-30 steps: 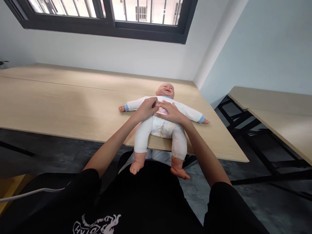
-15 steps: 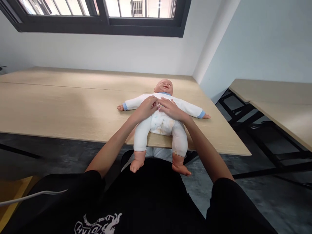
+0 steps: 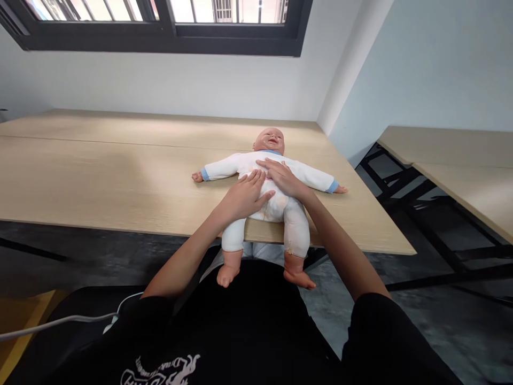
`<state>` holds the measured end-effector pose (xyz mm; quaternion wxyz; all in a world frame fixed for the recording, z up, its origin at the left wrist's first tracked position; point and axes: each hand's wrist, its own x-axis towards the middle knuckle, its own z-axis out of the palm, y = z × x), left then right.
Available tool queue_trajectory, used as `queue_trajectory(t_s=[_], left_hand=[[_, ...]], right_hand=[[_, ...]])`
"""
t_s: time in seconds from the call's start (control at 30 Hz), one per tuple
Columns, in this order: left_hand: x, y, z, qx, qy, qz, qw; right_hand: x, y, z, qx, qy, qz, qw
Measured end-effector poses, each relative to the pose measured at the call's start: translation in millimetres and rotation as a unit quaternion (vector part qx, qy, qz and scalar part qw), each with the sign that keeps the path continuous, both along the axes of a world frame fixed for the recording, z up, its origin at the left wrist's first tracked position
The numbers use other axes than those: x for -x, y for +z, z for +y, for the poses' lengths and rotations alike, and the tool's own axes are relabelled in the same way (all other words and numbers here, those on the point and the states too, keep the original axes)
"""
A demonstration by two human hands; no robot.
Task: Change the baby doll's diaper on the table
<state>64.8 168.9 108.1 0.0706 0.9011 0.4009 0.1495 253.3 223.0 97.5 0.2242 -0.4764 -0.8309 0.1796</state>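
Observation:
A baby doll (image 3: 280, 160) in a white suit with blue cuffs lies on its back on a light wooden table (image 3: 100, 171), arms spread, legs hanging over the near edge. My left hand (image 3: 244, 197) lies flat on the doll's belly and left hip, fingers stretched out. My right hand (image 3: 282, 176) rests flat on the doll's chest, fingers extended toward the left. Neither hand grips anything.
A second wooden table (image 3: 460, 160) with a black frame stands to the right across a gap. The wall and a dark-framed window (image 3: 168, 27) are behind the table. A white cable (image 3: 60, 321) runs at my lower left.
My left hand has slid down from the doll's chest to its belly and flattened out. My right hand has stayed on the chest.

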Motion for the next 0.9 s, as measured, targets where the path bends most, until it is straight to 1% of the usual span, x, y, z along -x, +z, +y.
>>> queue_trajectory(t_s=[0.13, 0.27, 0.43, 0.6, 0.73, 0.9], left_hand=[[-3, 3.8, 1, 0.015, 0.003, 0.046, 0.999], [-5, 7.1, -3, 0.018, 0.024, 0.067, 0.997], [-10, 4.4, -13, 0.005, 0.056, 0.072, 0.996], [-16, 3.1, -19, -0.002, 0.087, 0.083, 0.993], [-12, 3.0, -17, 0.000, 0.075, 0.079, 0.994], [-6, 2.5, -13, 0.030, 0.057, 0.060, 0.996]], right_hand=[[3, -1.2, -1, 0.001, -0.006, -0.017, 1.000], [5, 0.1, -3, 0.007, -0.007, -0.014, 1.000], [1, 1.2, -1, 0.016, 0.030, -0.008, 0.999], [-4, -1.9, 4, 0.009, 0.064, 0.006, 0.998], [-1, -4.8, 5, -0.009, 0.050, 0.006, 0.999], [5, -5.7, 3, -0.011, 0.036, -0.017, 0.999]])
